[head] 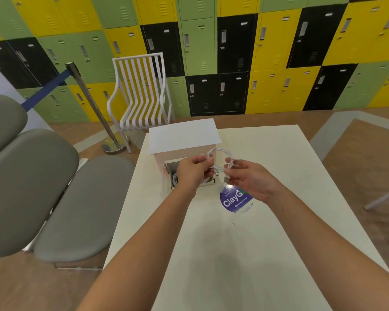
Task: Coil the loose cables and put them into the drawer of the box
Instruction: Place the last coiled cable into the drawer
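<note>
Green, yellow & black lockers (198, 48), white slatted chair (142, 93), grey padded bench (54, 194), wood floor (364, 167), stanchion (92, 106)

Locker room: coloured lockers (198, 48), padded bench (54, 198), queue barrier (92, 106).

White cable (220, 159) wound into a small round coil, held up in the air just in front of the box (184, 140), its plug ends dangling at the bottom of the loop. Box is white, flat-topped, standing at the far left part of the worktop (279, 176). Its drawer (173, 173) is pulled out toward the person, directly below the coil, with what looks like another pale coiled cable (175, 177) already lying inside at its left end.
</note>
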